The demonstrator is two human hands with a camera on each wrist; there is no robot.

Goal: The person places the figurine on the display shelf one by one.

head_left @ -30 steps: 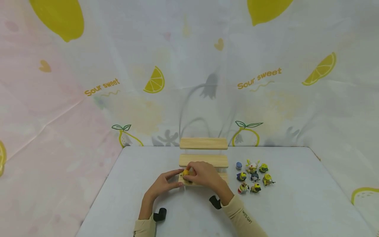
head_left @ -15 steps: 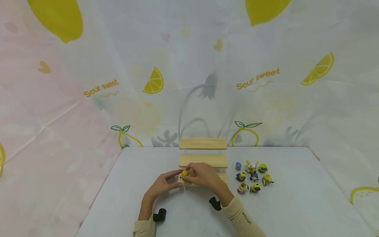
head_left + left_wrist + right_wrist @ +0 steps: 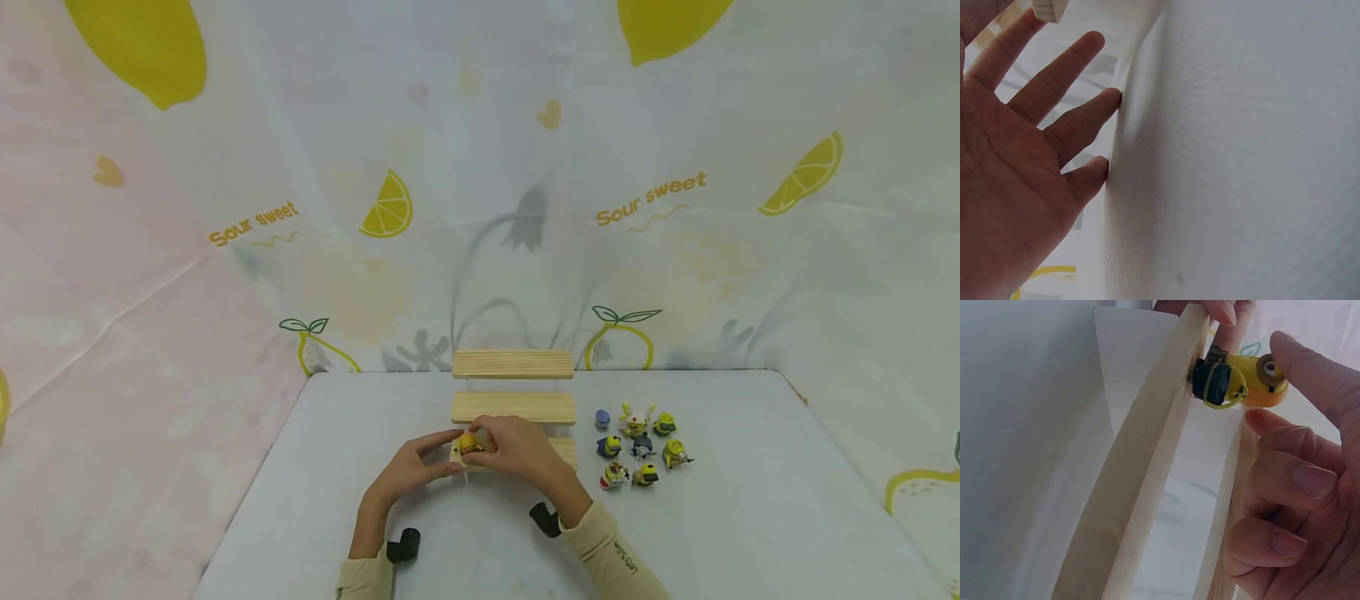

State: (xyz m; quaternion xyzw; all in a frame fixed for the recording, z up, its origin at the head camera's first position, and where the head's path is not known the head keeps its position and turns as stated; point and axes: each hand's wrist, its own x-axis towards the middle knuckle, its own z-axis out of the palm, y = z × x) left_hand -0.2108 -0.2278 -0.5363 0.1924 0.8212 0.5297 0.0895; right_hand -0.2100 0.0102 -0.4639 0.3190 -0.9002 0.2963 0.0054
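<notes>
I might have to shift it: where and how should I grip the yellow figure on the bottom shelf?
Likely by the head, pinching from above and the right: the yellow figure stands upright with its rounded head uppermost and dark lower end toward the shelf, while the left hand is at the shelf's left end.

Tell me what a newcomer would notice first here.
Probably the lemon-print backdrop, filling most of the head view behind the white table. Next, the yellow Minion figurine in the right hand, at the left end of the lowest board of the wooden shelf, with the left hand close by. Then the cluster of small figurines on the table, right of the shelf.
</notes>
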